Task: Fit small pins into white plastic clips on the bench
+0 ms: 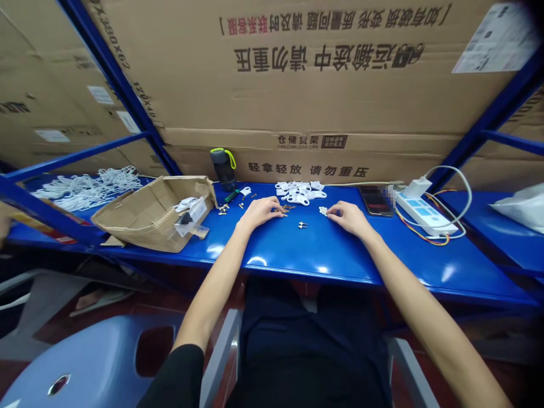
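On the blue shelf top, my left hand (264,212) is closed, its fingertips together at several thin brass-coloured pins (290,207). Whether a pin is between the fingers is too small to tell. To the right, my right hand (346,217) has its thumb and forefinger pinched at the edge of a little heap of small white pieces (323,210). What that pinch holds, if anything, does not show. Between the hands lies a small part with two metal prongs (302,225). Behind them is a pile of flat white plastic pieces (300,192).
An open cardboard box (148,221) stands left, beside a dark bottle (224,170) and a green-handled tool (232,196). White cords (91,187) lie farther left. At right are a phone (377,202) and a power strip (427,215) with loose cables. Large cartons (297,102) back the shelf.
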`<state>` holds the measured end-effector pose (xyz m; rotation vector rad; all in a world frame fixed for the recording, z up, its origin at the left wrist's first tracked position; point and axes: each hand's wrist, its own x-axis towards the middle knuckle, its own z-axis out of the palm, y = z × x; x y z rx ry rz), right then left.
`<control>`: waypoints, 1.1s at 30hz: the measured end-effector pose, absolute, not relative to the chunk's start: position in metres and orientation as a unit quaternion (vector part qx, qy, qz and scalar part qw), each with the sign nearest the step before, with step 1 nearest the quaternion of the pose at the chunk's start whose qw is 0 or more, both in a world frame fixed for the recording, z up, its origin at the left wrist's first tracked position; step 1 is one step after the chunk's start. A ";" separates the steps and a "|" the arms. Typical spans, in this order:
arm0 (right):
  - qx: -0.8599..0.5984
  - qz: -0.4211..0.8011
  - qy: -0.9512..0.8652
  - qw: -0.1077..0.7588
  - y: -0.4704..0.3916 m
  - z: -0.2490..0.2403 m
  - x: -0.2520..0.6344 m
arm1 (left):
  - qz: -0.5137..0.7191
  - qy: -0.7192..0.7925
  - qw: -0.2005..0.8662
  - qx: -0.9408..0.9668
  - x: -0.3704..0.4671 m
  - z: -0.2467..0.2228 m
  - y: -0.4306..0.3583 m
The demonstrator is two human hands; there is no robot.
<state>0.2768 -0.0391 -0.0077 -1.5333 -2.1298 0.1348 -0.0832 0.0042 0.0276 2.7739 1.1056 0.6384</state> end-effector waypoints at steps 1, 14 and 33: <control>-0.565 0.051 -0.783 0.255 -0.039 -0.007 0.276 | 0.210 0.371 0.041 0.904 -0.085 0.028 0.005; -0.571 0.050 -0.778 0.259 -0.043 -0.004 0.271 | 0.208 0.387 0.049 0.897 -0.084 0.026 0.005; -0.583 0.047 -0.779 0.225 -0.047 0.001 0.264 | 0.180 0.381 0.022 0.907 -0.073 0.021 0.004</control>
